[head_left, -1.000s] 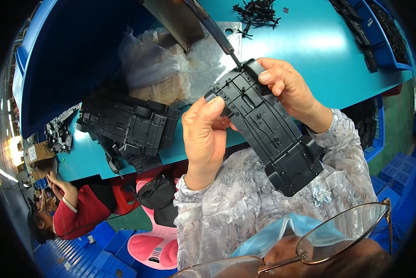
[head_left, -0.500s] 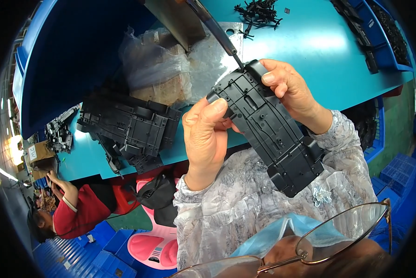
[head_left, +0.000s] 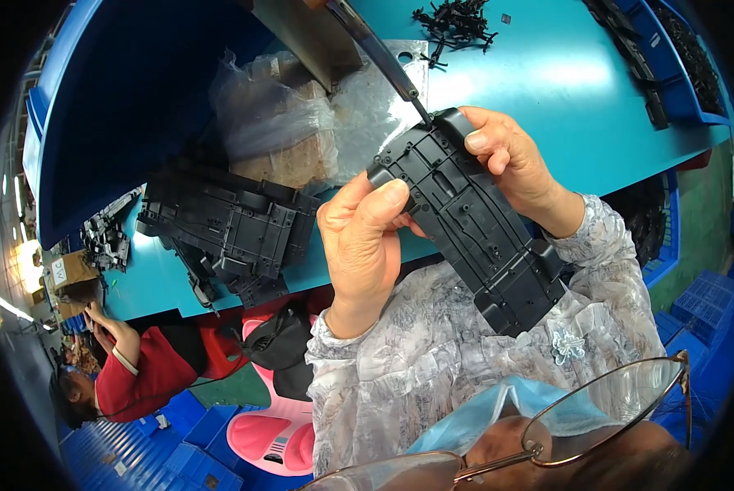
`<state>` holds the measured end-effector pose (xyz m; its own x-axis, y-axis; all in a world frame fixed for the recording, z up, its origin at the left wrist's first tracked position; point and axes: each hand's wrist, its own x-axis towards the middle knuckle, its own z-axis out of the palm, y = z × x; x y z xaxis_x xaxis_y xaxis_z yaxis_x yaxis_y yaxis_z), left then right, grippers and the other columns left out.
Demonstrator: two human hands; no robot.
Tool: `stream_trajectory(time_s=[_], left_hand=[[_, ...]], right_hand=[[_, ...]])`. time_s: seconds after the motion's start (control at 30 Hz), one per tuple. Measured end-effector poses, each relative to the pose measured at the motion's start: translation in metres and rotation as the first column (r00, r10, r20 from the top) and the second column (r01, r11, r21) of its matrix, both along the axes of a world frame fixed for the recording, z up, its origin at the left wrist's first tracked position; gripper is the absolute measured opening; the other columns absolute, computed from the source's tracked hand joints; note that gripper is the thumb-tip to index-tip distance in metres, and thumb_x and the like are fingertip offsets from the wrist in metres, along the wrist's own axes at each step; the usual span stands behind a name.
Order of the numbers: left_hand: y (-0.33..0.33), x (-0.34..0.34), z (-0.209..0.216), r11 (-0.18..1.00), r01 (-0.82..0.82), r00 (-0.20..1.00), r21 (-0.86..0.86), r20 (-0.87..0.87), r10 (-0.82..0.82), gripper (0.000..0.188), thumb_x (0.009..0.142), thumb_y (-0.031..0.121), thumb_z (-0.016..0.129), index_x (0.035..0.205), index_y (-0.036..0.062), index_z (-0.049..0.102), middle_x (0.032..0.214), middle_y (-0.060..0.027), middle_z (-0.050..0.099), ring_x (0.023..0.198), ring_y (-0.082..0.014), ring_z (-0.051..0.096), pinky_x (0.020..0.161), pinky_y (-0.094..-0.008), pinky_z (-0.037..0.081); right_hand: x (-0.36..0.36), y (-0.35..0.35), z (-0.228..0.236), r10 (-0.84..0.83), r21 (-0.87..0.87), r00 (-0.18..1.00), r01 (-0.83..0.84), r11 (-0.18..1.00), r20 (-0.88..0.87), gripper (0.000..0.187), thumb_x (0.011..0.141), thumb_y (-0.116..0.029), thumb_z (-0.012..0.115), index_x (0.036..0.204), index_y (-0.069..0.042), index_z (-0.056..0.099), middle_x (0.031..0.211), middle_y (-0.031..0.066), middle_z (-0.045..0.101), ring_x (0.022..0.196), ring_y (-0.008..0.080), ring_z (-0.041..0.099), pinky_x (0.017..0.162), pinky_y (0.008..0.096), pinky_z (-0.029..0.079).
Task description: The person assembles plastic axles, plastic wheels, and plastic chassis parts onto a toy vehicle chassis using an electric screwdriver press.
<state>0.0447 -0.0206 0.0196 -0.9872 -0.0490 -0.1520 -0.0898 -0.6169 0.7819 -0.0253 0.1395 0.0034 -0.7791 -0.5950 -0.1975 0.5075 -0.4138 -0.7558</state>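
Between both hands I hold a long black plastic chassis (head_left: 473, 217), ribbed and dotted with small holes, tilted with its lower end toward my body. My left hand (head_left: 365, 237) pinches its left upper corner, thumb on top. My right hand (head_left: 516, 159) grips the rounded right upper corner, thumb and curled finger at the edge. The thin tip of a fixed machine driver (head_left: 412, 92) meets the chassis's top edge between my hands. Whether a screw sits under that tip is hidden.
Several similar black chassis (head_left: 236, 225) lie piled on the teal table (head_left: 539, 74) at left. A plastic-wrapped block (head_left: 277, 131) stands behind them, by a big blue bin (head_left: 138, 90). Small black parts (head_left: 457, 24) lie at the back. A co-worker in red (head_left: 150, 368) sits far left.
The chassis's lower end has risen slightly and swung a little to the left. Both hands keep their grip, and the driver tip stays at the top edge.
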Motion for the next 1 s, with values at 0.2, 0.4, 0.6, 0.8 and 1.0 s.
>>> stream_trajectory(time_s=[0.2,0.4,0.6,0.8,1.0], left_hand=[[0.001,0.001,0.004,0.999,0.001,1.000,-0.046,-0.005,-0.002,0.022,0.078,0.009,0.054,0.091,-0.0085,0.056,0.070,-0.0084,0.059,0.054,-0.0117,0.054,0.050,-0.0227,0.044],[0.002,0.000,0.006,0.997,-0.021,1.000,-0.077,0.003,0.021,0.020,0.078,0.008,0.055,0.089,-0.0079,0.057,0.069,-0.0070,0.058,0.054,-0.0104,0.052,0.049,-0.0218,0.043],[0.002,-0.001,0.012,0.993,-0.030,1.000,-0.114,-0.010,0.030,0.018,0.077,0.007,0.055,0.088,-0.0074,0.057,0.068,-0.0063,0.058,0.054,-0.0096,0.052,0.049,-0.0214,0.042],[0.001,-0.003,0.011,0.985,-0.060,0.998,-0.161,-0.032,0.056,0.020,0.077,0.008,0.055,0.091,-0.0076,0.057,0.068,-0.0052,0.058,0.054,-0.0085,0.051,0.048,-0.0208,0.042],[-0.001,-0.007,-0.005,0.988,-0.100,0.995,-0.119,-0.041,0.096,0.018,0.080,0.011,0.054,0.090,-0.0037,0.058,0.072,-0.0015,0.057,0.058,-0.0052,0.050,0.051,-0.0177,0.040]], right_hand=[[0.001,0.002,-0.004,0.006,-0.028,1.000,-0.006,1.000,0.013,0.016,0.074,-0.014,0.051,0.081,0.000,0.052,0.070,-0.0031,0.052,0.052,-0.0034,0.039,0.049,0.0103,0.033],[0.002,0.000,-0.007,-0.008,-0.045,1.000,0.009,0.999,0.024,0.013,0.074,-0.013,0.051,0.078,-0.001,0.051,0.069,-0.0033,0.050,0.054,-0.0015,0.040,0.051,0.0121,0.034],[0.000,0.001,-0.014,0.000,-0.071,1.000,0.000,0.997,0.007,0.011,0.073,-0.013,0.052,0.073,-0.003,0.048,0.066,-0.0043,0.047,0.053,-0.0005,0.039,0.052,0.0127,0.034],[-0.004,0.001,-0.004,0.002,-0.034,1.000,-0.001,0.999,0.025,0.013,0.075,-0.015,0.054,0.076,-0.003,0.051,0.065,-0.0050,0.047,0.052,-0.0001,0.039,0.053,0.0137,0.035],[-0.010,0.003,-0.007,-0.005,0.043,0.999,0.003,0.999,0.043,0.016,0.076,-0.017,0.055,0.081,-0.002,0.054,0.062,-0.0042,0.049,0.051,0.0020,0.041,0.051,0.0166,0.036]])
